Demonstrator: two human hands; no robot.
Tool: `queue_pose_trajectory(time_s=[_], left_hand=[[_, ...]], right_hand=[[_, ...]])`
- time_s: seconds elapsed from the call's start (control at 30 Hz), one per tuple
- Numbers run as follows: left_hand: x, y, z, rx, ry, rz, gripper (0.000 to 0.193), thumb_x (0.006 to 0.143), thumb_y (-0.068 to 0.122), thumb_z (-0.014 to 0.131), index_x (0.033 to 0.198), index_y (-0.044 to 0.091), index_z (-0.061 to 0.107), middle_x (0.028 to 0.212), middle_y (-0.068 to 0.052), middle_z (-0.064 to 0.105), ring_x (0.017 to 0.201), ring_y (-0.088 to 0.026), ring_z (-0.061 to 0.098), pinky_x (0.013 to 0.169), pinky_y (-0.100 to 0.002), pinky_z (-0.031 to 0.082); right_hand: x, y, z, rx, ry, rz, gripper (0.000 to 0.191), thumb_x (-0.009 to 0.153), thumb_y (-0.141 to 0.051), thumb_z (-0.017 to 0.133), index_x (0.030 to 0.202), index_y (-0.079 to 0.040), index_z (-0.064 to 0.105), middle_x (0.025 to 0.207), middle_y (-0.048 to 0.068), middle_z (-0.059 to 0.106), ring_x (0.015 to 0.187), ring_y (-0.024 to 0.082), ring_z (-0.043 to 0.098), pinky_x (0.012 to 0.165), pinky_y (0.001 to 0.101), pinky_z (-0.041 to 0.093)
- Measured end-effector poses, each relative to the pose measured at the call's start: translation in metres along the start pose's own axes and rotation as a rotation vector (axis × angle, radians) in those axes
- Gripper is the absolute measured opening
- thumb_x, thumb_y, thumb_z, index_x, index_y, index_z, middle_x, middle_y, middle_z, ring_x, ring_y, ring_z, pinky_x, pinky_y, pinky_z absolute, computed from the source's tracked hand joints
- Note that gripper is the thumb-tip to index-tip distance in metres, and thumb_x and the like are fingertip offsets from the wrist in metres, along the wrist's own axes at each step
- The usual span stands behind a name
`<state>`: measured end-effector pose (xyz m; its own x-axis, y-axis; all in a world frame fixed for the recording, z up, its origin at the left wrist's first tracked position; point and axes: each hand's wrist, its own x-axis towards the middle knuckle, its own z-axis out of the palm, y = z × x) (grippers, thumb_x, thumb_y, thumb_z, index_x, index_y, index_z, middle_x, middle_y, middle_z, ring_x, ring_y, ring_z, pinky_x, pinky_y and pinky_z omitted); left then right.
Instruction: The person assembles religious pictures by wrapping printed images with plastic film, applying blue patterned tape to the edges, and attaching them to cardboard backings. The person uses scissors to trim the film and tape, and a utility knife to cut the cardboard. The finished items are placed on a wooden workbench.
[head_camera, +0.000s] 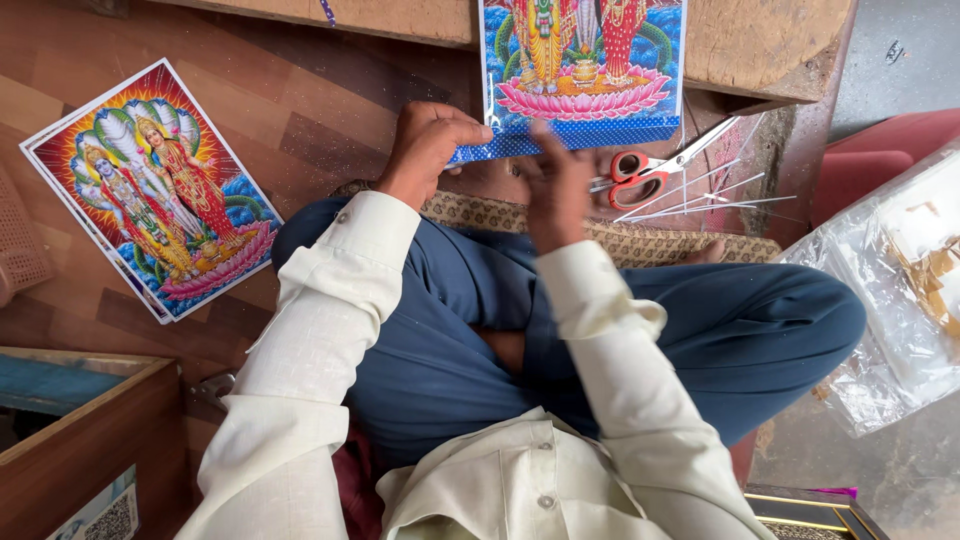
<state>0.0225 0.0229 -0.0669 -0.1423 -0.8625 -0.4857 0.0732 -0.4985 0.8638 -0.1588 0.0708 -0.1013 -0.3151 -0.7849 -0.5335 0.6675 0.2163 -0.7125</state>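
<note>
On the low wooden board (770, 50) in front of the crossed legs, a colourful religious print (583, 75) is laid flat, its lower blue dotted edge facing the person. That edge is gripped by the left hand (428, 148), whose fingers are curled closed over the border near the print's lower left corner. The right hand (558, 190) is held just beside it at the middle of the same edge, blurred by motion; whether its fingers are pinched on the border or merely pressed against it cannot be told.

The step in hand is judged to be the working of the print's bottom border (folding, smoothing or lining it up, by the look of the grip). For the next move, the border would need to be kept pinned by the left hand while the right is run along towards the lower right corner, with the paper kept uncreased.

Red-handled scissors (650, 170) and a scatter of thin clear strips (715, 195) are laid just to the right. A second print (155, 185) is left on the floor, well apart to the left.
</note>
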Motion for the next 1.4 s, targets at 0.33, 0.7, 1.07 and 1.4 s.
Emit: queue_pose_trajectory(time_s=[0.33, 0.7, 1.07, 1.4], left_hand=[[0.001, 0.002, 0.004, 0.007, 0.027, 0.000, 0.014, 0.072, 0.010, 0.083, 0.079, -0.002, 0.078, 0.072, -0.011, 0.075, 0.059, -0.016, 0.067, 0.048, -0.031, 0.049], [0.008, 0.001, 0.001, 0.089, 0.038, 0.127, 0.017, 0.069, 0.007, 0.081, 0.081, -0.004, 0.079, 0.075, -0.011, 0.077, 0.071, -0.018, 0.071, 0.069, -0.031, 0.053], [0.008, 0.003, -0.001, 0.100, -0.012, 0.118, 0.013, 0.076, 0.005, 0.079, 0.084, -0.005, 0.077, 0.079, -0.014, 0.077, 0.072, -0.018, 0.072, 0.071, -0.031, 0.056], [0.015, -0.001, -0.001, 0.119, -0.011, 0.129, 0.010, 0.076, 0.002, 0.079, 0.083, -0.004, 0.078, 0.079, -0.014, 0.077, 0.072, -0.018, 0.071, 0.071, -0.033, 0.056]], right_hand=[[-0.010, -0.034, 0.020, -0.077, 0.202, -0.141, 0.066, 0.066, -0.003, 0.084, 0.123, -0.014, 0.051, 0.098, -0.001, 0.071, 0.087, 0.018, 0.069, 0.071, 0.0386, 0.053], [0.053, -0.109, -0.069, -0.485, 0.089, -0.664, 0.039, 0.086, -0.003, 0.085, 0.121, 0.004, 0.069, 0.101, 0.007, 0.077, 0.091, 0.016, 0.072, 0.084, 0.0291, 0.060], [0.048, -0.173, -0.061, -1.342, -0.385, -0.805, 0.037, 0.085, -0.012, 0.088, 0.119, -0.005, 0.075, 0.108, 0.015, 0.078, 0.094, 0.019, 0.075, 0.081, 0.0306, 0.058], [0.050, -0.204, -0.066, -2.009, -0.728, -1.251, 0.044, 0.101, -0.025, 0.074, 0.139, -0.005, 0.063, 0.110, 0.013, 0.073, 0.093, 0.031, 0.068, 0.082, 0.0433, 0.051]])
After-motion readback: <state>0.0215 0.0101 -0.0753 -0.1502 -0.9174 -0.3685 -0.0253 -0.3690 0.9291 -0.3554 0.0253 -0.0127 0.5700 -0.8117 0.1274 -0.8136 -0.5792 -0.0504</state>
